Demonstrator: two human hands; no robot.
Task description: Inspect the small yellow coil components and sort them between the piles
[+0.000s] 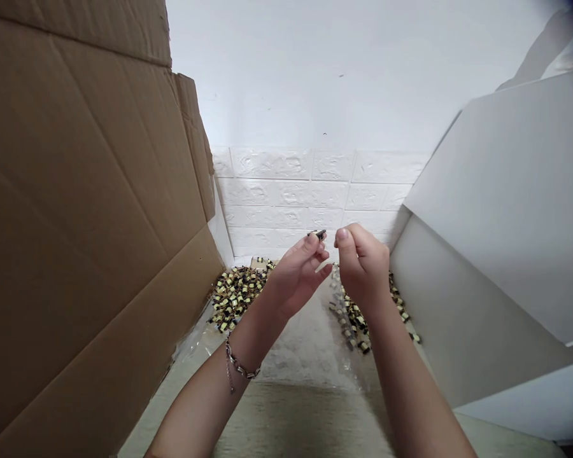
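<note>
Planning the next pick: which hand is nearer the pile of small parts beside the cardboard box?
Left. The left hand, pinching a dark part, hangs just right of that pile; the right hand is farther right, above the other pile.

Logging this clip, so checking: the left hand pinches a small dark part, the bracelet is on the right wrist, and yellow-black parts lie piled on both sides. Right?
One slip: the head view shows the bracelet on the left wrist, not the right. The left hand does pinch the small dark part, and yellow-black parts do lie piled on both sides.
</note>
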